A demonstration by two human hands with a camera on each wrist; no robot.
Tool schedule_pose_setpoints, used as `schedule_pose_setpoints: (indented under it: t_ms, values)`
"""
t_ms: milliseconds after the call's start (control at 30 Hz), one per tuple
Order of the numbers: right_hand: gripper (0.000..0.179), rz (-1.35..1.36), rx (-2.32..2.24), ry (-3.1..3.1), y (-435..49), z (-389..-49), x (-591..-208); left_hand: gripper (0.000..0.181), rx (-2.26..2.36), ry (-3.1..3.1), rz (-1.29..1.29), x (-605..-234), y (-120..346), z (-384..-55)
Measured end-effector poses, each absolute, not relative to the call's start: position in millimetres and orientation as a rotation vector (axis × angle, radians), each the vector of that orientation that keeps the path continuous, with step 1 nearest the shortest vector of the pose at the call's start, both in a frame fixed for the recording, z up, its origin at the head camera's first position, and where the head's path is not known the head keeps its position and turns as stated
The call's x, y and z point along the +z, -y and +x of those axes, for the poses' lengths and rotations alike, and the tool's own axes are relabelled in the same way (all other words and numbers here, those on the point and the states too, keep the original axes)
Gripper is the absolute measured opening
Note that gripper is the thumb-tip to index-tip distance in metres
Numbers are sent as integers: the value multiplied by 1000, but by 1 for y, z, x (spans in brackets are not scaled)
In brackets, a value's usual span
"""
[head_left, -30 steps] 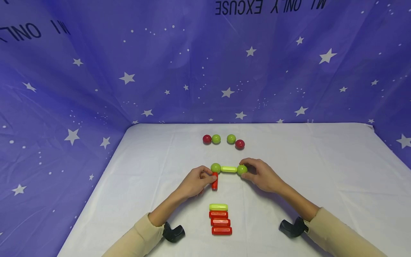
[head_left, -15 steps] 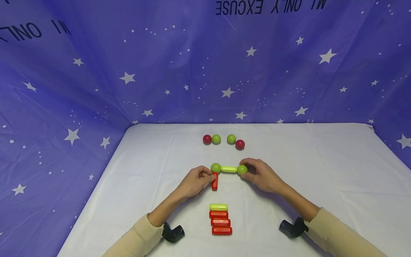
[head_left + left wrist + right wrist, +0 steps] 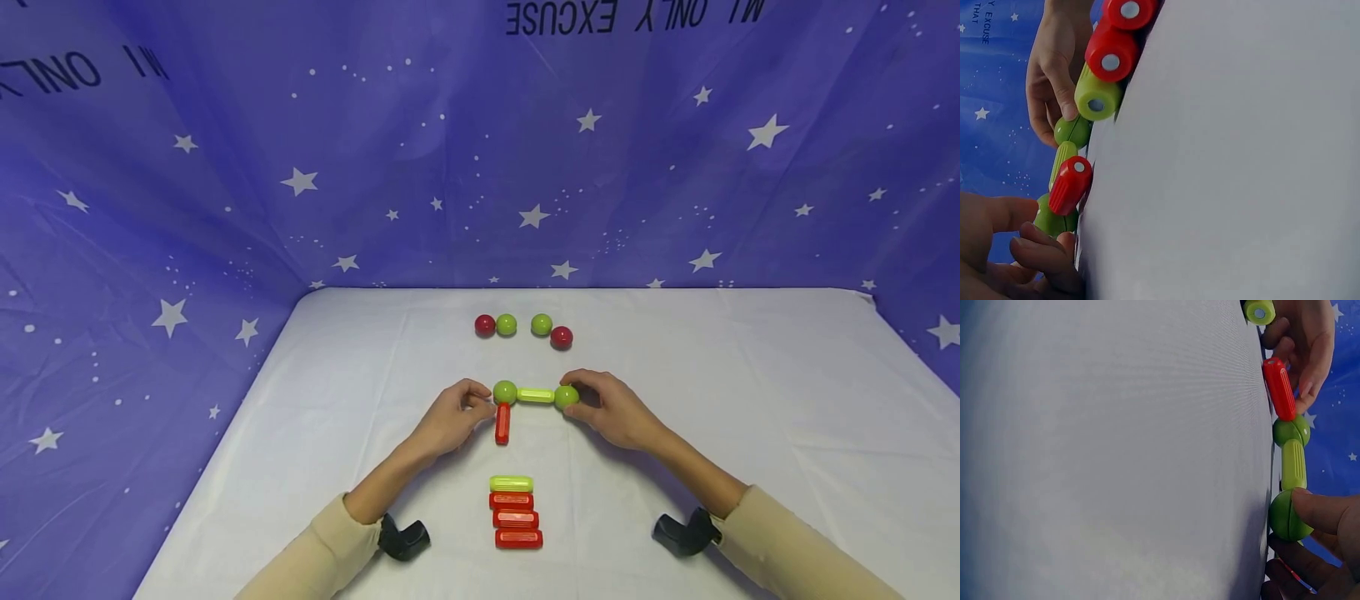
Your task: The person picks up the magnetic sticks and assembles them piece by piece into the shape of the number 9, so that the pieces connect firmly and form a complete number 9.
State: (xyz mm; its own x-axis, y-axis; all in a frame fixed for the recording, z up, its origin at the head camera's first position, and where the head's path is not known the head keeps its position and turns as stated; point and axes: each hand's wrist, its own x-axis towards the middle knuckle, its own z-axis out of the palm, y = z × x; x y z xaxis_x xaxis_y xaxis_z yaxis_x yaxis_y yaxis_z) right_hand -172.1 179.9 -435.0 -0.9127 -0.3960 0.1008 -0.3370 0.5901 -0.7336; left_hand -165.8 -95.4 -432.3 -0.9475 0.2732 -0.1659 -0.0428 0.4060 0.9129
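In the head view a lime rod (image 3: 536, 395) lies between a left green ball (image 3: 505, 392) and a right green ball (image 3: 566, 397), end to end. A red rod (image 3: 502, 423) runs from the left ball toward the person; the left wrist view shows a silver disc in its end. My right hand (image 3: 613, 410) pinches the right ball between thumb and fingers. Just left of the red rod and left ball is my left hand (image 3: 448, 422), fingers loosely bent, with nothing between them.
Nearer the person lie a loose lime rod (image 3: 512, 483) and a stack-like row of red rods (image 3: 516, 519). Beyond the joined pieces sit two red balls and two green balls, such as the left red ball (image 3: 485, 325). A starry blue cloth (image 3: 450, 150) hangs behind the white table (image 3: 712, 350).
My left hand has let go of the red rod and moved slightly left. The red rod stays against the left ball. My right hand keeps its pinch on the right ball.
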Motion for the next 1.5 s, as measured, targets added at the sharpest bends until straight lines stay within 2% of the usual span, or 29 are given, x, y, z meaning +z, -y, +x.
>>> schedule_pose_setpoints:
  t_ms: [133, 367, 733, 1000, 1267, 1367, 1500]
  values:
    - [34, -638, -1238, -2732, -180, -173, -435, 27, 1584, -2432, 199, -431, 95, -171]
    - [33, -613, -1232, -2734, -182, -172, -434, 36, 1745, -2467, 104, -428, 95, -191]
    - [33, -652, -1235, -2734, -182, -174, -435, 39, 1981, -2480, -5, -430, 88, -225]
    - [34, -655, -1235, -2726, -180, -173, -436, 47, 1856, -2627, -50, -433, 81, -248]
    - [34, -626, -1219, -2730, -180, -173, -434, 73, 1744, -2582, 104, -443, 84, -273]
    - [34, -628, -1220, -2728, -181, -173, -434, 73, 1694, -2546, 184, -445, 87, -279]
    - [34, -629, -1223, -2727, -181, -173, -434, 61, 1593, -2599, 252, -447, 89, -283]
